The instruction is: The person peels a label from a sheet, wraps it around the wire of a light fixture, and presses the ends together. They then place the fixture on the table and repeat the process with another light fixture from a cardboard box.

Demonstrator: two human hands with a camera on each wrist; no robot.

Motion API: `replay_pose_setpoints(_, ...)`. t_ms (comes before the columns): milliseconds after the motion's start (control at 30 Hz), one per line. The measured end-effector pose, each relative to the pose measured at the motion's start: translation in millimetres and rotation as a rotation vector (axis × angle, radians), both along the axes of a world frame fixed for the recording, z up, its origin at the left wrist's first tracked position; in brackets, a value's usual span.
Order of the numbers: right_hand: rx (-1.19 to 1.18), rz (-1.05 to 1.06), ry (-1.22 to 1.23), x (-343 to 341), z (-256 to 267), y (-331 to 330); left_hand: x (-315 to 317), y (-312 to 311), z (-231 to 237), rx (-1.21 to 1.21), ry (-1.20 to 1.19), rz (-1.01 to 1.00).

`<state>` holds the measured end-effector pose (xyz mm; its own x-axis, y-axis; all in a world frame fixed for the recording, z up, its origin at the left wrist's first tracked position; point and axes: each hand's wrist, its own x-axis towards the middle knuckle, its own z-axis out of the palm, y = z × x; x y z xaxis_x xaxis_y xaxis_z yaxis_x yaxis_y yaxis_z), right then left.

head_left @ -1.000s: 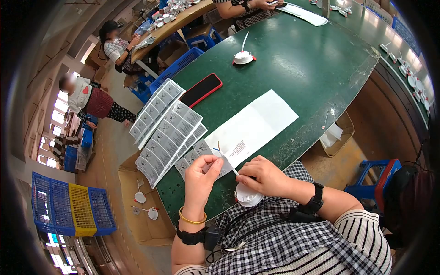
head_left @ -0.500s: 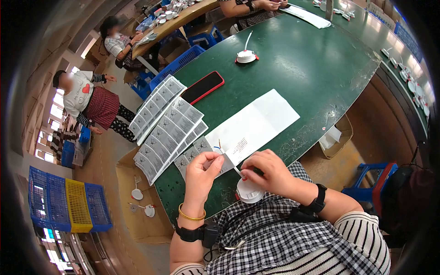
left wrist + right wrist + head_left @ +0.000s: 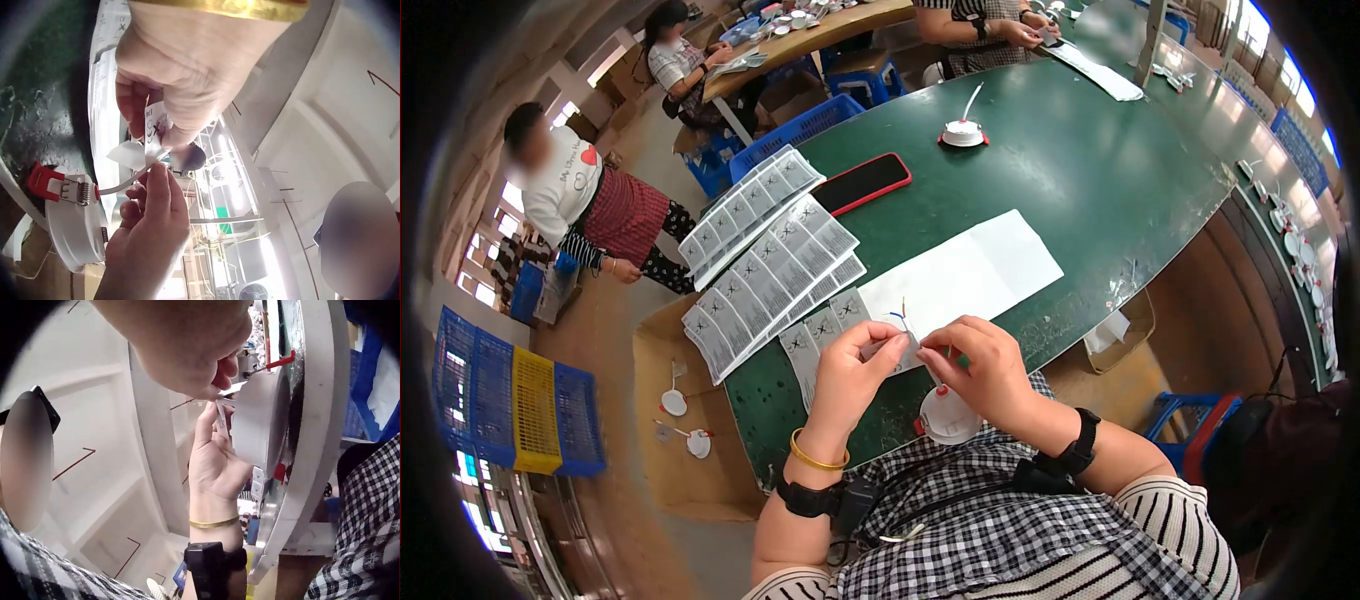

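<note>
My left hand (image 3: pixel 855 372) pinches a small printed label (image 3: pixel 154 128) between thumb and fingers, beside a white cable (image 3: pixel 122 185) ending in blue and yellow-brown wires (image 3: pixel 900 315). Thumb and fingertips of my right hand (image 3: pixel 985 372) pinch at the label and cable, close to the left fingertips. The cable runs down to a round white lamp (image 3: pixel 949 416) with red-ended spring clips, at the table's near edge. Under and beyond the hands lies a white backing sheet (image 3: pixel 970 265). Label sheets (image 3: pixel 772 285) printed in grey lie fanned to the left.
A red-edged black phone (image 3: pixel 865 184) and another white lamp (image 3: pixel 964 133) lie farther back on the green table (image 3: pixel 1090 180). Left of the table a cardboard box (image 3: pixel 690 450) holds two lamps. One person stands at the left; others sit beyond.
My right hand has moved from lower on the cable up to the left fingertips and the label. The standing person at the left has come nearer, and the head view has shifted.
</note>
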<state>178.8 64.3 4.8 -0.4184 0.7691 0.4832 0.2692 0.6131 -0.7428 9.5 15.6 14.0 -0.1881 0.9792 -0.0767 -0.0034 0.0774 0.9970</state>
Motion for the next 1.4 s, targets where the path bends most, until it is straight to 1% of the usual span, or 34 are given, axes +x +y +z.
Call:
replay_pose_setpoints(33, -0.084, 0.001, -0.013, -1, 1, 0, 0, 0, -1, 0.014, -0.015, -0.008)
replay_pose_setpoints(67, -0.08, 0.008, -0.022, -2, 2, 0, 0, 0, -2, 0.017, -0.024, -0.001)
replay_pose_setpoints(133, -0.21, 0.012, 0.008, -4, 4, 0, 1, -1, -5, 0.021, -0.045, -0.021)
replay_pose_setpoints(167, -0.206, 0.021, -0.005, -4, 7, 0, 2, -1, -6, 0.026, -0.058, -0.01)
replay_pose_setpoints(233, -0.47, 0.024, 0.066, -4, 11, -2, 5, -3, -5, 0.08, 0.01, -0.019)
replay_pose_setpoints(267, -0.462, 0.034, 0.047, -4, 10, -1, 7, -6, -2, 0.088, -0.005, -0.003)
replay_pose_setpoints(333, -0.436, 0.004, 0.101, -3, 4, -1, 9, -13, 7, 0.082, 0.08, 0.017)
replay_pose_setpoints(367, -0.427, 0.016, 0.084, -3, 5, -2, 8, -14, 5, 0.09, 0.066, 0.033)
replay_pose_setpoints(433, -0.539, 0.01, 0.156, -3, 6, -4, 9, -18, -2, 0.164, 0.053, 0.066)
replay_pose_setpoints(467, -0.533, 0.022, 0.138, -2, 4, -5, 9, -20, -4, 0.17, 0.04, 0.082)
replay_pose_setpoints(567, -0.585, 0.041, 0.21, -1, -3, -2, 7, -23, -9, 0.213, 0.051, 0.157)
replay_pose_setpoints(633, -0.589, 0.05, 0.199, -2, -3, -3, 6, -23, -9, 0.162, -0.119, 0.172)
replay_pose_setpoints(667, -0.595, 0.05, 0.201, -2, -3, -3, 4, -22, -10, 0.168, -0.126, 0.183)
replay_pose_setpoints(733, -0.594, 0.058, 0.196, -2, -3, -3, 0, -21, -12, 0.062, -0.172, 0.14)
replay_pose_setpoints(767, -0.599, 0.058, 0.201, -2, -4, -3, -2, -20, -14, 0.066, -0.177, 0.147)
replay_pose_setpoints(833, -0.598, 0.069, 0.212, -2, -4, -3, -5, -21, -16, 0.023, -0.207, 0.098)
replay_pose_setpoints(967, -0.617, 0.081, 0.239, -1, -5, -2, -5, -22, -17, 0.015, -0.269, 0.123)
replay_pose_setpoints(1033, -0.612, 0.084, 0.237, -1, -6, -2, -7, -24, -15, 0.034, -0.094, 0.112)
replay_pose_setpoints(1067, -0.607, 0.082, 0.239, -1, -6, -2, -6, -25, -14, 0.034, -0.095, 0.114)
replay_pose_setpoints(1167, -0.596, 0.073, 0.242, -1, -7, -3, -5, -26, -13, 0.043, -0.145, 0.094)
replay_pose_setpoints(1233, -0.592, 0.078, 0.244, 0, -6, -3, -3, -25, -13, 0.061, -0.251, 0.074)
replay_pose_setpoints(1367, -0.576, 0.098, 0.269, 1, -8, -3, -2, -23, -13, 0.061, -0.312, 0.103)
replay_pose_setpoints(1400, -0.575, 0.099, 0.267, 1, -8, -3, -5, -24, -14, 0.033, -0.298, 0.074)
